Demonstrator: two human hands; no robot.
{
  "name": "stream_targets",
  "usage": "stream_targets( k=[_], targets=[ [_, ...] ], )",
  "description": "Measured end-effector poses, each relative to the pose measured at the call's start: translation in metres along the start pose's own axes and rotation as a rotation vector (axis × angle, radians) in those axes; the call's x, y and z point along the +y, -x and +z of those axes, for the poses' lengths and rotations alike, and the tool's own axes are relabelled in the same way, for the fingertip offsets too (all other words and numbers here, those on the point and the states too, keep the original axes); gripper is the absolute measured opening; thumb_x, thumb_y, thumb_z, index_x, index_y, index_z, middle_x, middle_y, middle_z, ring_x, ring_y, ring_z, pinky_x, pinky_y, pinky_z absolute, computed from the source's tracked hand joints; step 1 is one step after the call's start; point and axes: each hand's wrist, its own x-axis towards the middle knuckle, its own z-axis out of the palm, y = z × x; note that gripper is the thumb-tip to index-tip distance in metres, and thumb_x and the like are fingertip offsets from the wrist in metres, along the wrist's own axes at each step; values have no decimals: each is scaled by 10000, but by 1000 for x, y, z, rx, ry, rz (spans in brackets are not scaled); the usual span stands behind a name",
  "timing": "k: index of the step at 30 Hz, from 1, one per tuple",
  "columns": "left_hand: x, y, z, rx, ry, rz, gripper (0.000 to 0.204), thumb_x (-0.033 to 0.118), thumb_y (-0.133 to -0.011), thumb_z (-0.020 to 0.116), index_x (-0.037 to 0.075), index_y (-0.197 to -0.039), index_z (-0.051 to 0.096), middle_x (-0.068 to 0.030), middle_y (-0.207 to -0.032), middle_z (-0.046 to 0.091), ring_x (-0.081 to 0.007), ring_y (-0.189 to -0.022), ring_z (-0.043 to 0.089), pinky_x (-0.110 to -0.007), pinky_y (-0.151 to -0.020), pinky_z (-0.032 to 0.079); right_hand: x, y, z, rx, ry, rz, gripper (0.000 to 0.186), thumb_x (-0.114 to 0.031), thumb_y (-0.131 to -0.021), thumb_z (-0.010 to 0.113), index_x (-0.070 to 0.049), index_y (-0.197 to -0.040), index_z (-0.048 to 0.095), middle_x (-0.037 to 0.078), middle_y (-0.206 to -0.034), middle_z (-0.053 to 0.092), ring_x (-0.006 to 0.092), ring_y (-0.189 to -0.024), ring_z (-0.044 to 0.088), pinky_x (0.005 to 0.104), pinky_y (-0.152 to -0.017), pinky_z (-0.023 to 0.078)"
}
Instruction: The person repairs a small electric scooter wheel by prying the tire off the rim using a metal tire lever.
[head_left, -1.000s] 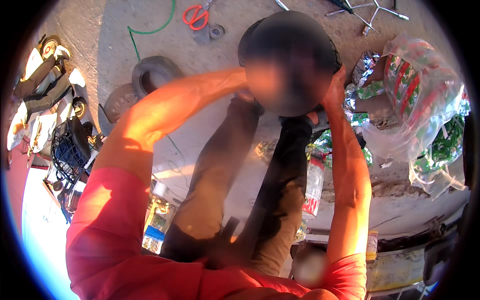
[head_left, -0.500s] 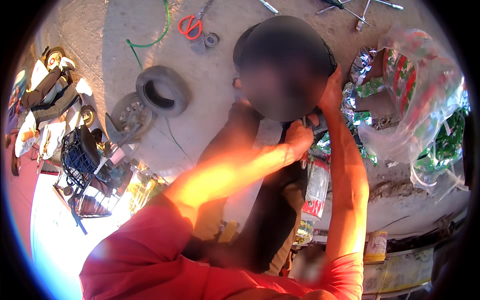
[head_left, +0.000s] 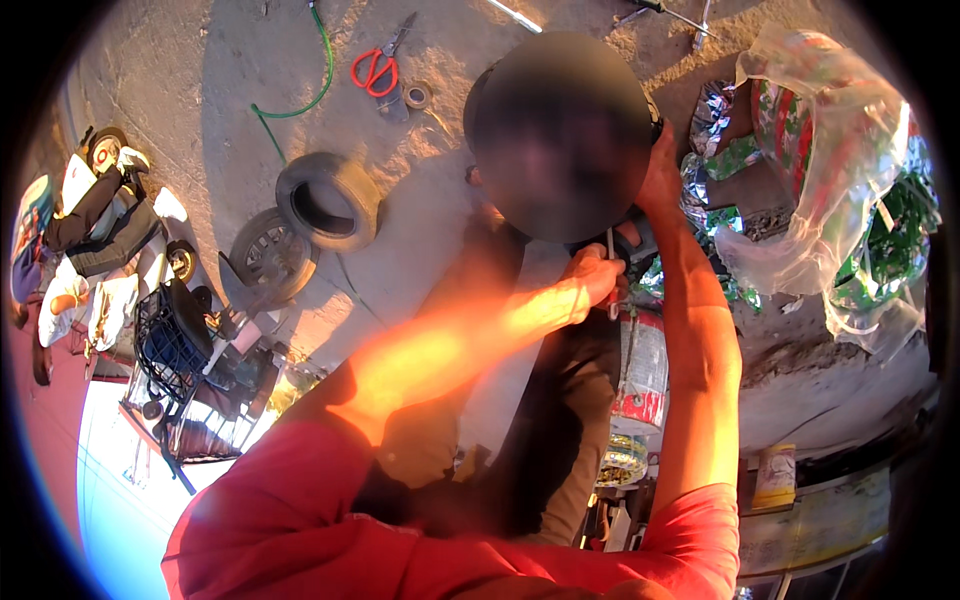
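Observation:
In front of me is a dark round thing (head_left: 560, 140), mostly hidden by a blur; only its black rim shows at the sides, so I cannot tell its kind. My right hand (head_left: 657, 182) is wrapped round its right edge. Close below that edge, my left hand (head_left: 594, 277) is closed on a slim metal tool (head_left: 611, 242), whose shaft sticks up from the fingers toward the rim. What the tool's tip touches is hidden.
Left of me lie a loose tyre (head_left: 355, 185) and a grey wheel rim (head_left: 270, 255). Beyond are red-handled scissors (head_left: 376, 73), a tape roll (head_left: 418, 95) and a green cord (head_left: 300, 112). Clear plastic wrapping (head_left: 800, 190) lies right, a red-and-white can (head_left: 642, 370) by my leg.
The whole view has shifted slightly. My left hand still grips the metal tool, now with more of its shaft showing above the fingers. My right hand stays on the rim.

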Motion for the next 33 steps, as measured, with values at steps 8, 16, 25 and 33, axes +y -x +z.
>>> stream_targets(
  k=[8, 16, 25, 33],
  targets=[
    [-16, -26, -6, -142, 4, -38, 183, 200, -934, 653, 32, -994, 694, -101, -874, 691, -213, -822, 681, -387, -721, 573, 4, -5, 7, 38, -20, -91, 1174, -401, -751, 882, -10, -1573, 141, 326, -1464, 461, 491, -1298, 538, 528, -1039, 485],
    [-2, -1, 9, -124, -90, 1, 229, 197, -918, 670, -19, -872, 730, -129, -811, 734, -233, -723, 704, -392, -661, 537, 3, 5, 1, 77, -36, -86, 1152, -405, -749, 887, -21, -1573, 181, 316, -1468, 465, 489, -1322, 517, 517, -1074, 464],
    [-4, -1, 7, -311, 116, -20, 241, 105, -985, 585, -30, -1185, 587, -167, -1027, 698, -263, -917, 710, -415, -790, 599, -5, 52, -29, -152, -265, 218, 949, -416, -803, 836, 20, -1513, 381, 297, -1301, 611, 405, -1211, 631, 451, -1001, 521],
    [55, -3, -48, -260, -575, 334, 280, 204, -940, 699, 8, -1135, 658, -118, -962, 740, -192, -817, 720, -312, -731, 577, -13, 103, -73, -770, -365, 482, 462, -270, -1000, 561, -23, -1390, 590, 198, -1017, 724, 261, -893, 707, 400, -816, 550]
  ],
)
